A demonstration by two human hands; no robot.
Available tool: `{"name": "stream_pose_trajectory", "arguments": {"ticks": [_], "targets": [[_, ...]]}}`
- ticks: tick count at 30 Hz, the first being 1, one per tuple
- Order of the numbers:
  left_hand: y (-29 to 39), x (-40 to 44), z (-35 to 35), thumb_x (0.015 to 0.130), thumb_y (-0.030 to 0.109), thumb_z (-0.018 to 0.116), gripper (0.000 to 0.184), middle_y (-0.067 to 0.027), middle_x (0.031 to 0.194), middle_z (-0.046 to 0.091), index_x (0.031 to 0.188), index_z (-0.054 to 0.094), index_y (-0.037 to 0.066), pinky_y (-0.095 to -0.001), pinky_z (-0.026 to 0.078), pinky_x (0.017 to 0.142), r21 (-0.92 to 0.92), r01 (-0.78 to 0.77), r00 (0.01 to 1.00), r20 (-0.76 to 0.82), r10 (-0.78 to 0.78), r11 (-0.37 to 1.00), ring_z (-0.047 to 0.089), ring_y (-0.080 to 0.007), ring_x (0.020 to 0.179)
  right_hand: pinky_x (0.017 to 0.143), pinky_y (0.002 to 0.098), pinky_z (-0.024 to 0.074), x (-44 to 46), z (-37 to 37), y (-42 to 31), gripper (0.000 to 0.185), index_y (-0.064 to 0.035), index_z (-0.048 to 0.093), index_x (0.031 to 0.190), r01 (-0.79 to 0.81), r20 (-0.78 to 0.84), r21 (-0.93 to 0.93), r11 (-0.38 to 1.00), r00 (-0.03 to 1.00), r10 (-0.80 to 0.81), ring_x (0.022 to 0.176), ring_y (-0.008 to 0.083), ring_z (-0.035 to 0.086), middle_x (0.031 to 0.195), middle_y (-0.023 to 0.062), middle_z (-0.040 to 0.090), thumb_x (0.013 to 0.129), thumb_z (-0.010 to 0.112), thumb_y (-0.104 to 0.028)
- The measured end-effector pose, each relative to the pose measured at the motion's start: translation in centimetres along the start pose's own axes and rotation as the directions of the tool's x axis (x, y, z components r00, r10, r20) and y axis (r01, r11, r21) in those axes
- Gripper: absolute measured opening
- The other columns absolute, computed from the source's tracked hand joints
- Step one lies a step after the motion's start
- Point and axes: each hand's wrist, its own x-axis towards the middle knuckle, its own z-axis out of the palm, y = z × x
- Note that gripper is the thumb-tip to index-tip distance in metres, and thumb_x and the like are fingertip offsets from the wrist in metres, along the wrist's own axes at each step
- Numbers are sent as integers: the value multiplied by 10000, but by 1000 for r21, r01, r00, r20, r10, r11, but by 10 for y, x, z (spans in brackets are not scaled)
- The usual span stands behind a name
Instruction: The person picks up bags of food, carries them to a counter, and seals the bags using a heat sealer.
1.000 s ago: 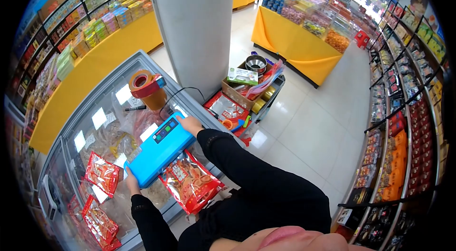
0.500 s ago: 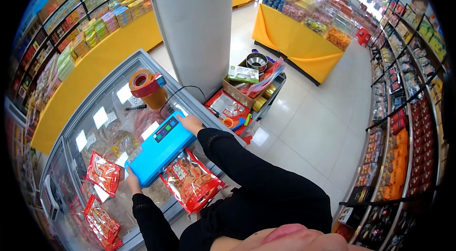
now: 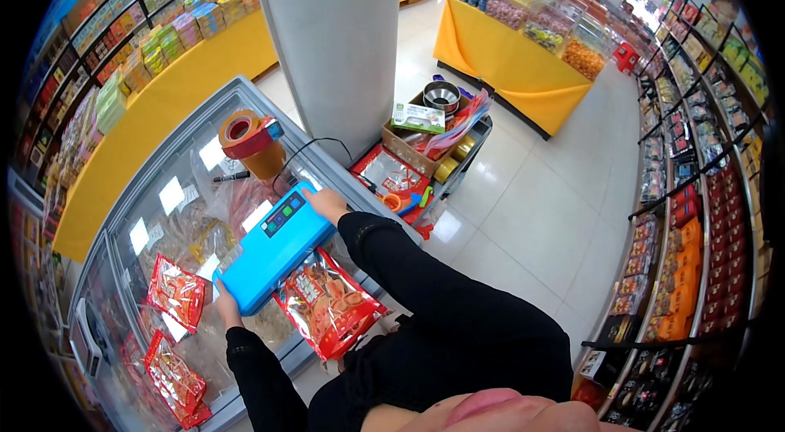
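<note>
A blue vacuum sealer (image 3: 266,256) with a dark button panel lies on the glass-topped chest freezer (image 3: 176,162). My left hand (image 3: 228,309) grips its near left end, and my right hand (image 3: 328,205) holds the far right end beside the panel. From the sealer's near side sticks out a red snack bag (image 3: 329,305); its upper edge is hidden at the sealer. Two more red bags lie on the glass to the left, an upper bag (image 3: 177,293) and a lower bag (image 3: 175,381). My fingertips are partly hidden against the sealer.
Tape rolls (image 3: 243,134) stand on the freezer behind the sealer, near a black marker (image 3: 231,177). A dark cable runs by the grey pillar (image 3: 331,40). Beyond the freezer sits a cart with a cardboard box (image 3: 409,152) and scissors (image 3: 399,201). Stocked shelves (image 3: 687,268) line the right.
Both hands stay on the sealer's ends, and the bag remains at its near side. Only a slight shift of the view shows.
</note>
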Motion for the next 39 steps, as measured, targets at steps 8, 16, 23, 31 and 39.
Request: {"name": "stream_pose_trajectory", "arguments": {"ticks": [8, 16, 23, 31, 39], "targets": [[15, -14, -2, 771, 654, 245, 851, -273, 1012, 531, 963, 542, -121, -361, 358, 846, 12, 54, 997, -60, -53, 998, 499, -330, 1001, 730, 403, 435, -5, -6, -3, 702, 39, 603, 872, 7, -11, 33, 999, 1000, -7, 858, 368, 557, 881, 231, 586, 732, 386, -613], [17, -15, -7, 780, 642, 251, 814, -255, 1015, 538, 984, 547, -88, -359, 361, 845, 91, 51, 999, -8, -51, 995, 501, -320, 999, 730, 408, 436, -3, -3, -3, 699, 33, 600, 897, -26, 3, 37, 999, 1000, 26, 856, 367, 559, 887, 226, 588, 739, 377, -610], [2, -2, -1, 792, 633, 221, 804, -249, 1020, 538, 988, 552, -73, -357, 360, 845, -8, 27, 999, 27, -27, 1000, 499, -325, 999, 732, 404, 438, 2, 0, -1, 703, 41, 595, 899, -37, 18, 18, 999, 999, 36, 856, 365, 560, 891, 231, 585, 748, 370, -608], [8, -9, -3, 793, 633, 209, 816, -240, 1029, 538, 995, 545, -82, -345, 346, 861, 20, 22, 999, 25, -23, 1000, 491, -320, 1012, 725, 417, 438, 4, 3, 1, 654, 7, 620, 855, -18, -24, 22, 1000, 1000, 19, 850, 369, 557, 870, 224, 588, 744, 379, -591], [-9, 10, 2, 793, 632, 213, 809, -243, 1051, 526, 1013, 539, -75, -347, 337, 872, -13, 34, 998, 44, -33, 999, 478, -315, 1036, 746, 404, 430, -2, -6, -5, 699, 47, 586, 915, -19, 29, 35, 999, 999, 18, 881, 368, 550, 913, 241, 575, 750, 373, -598]]}}
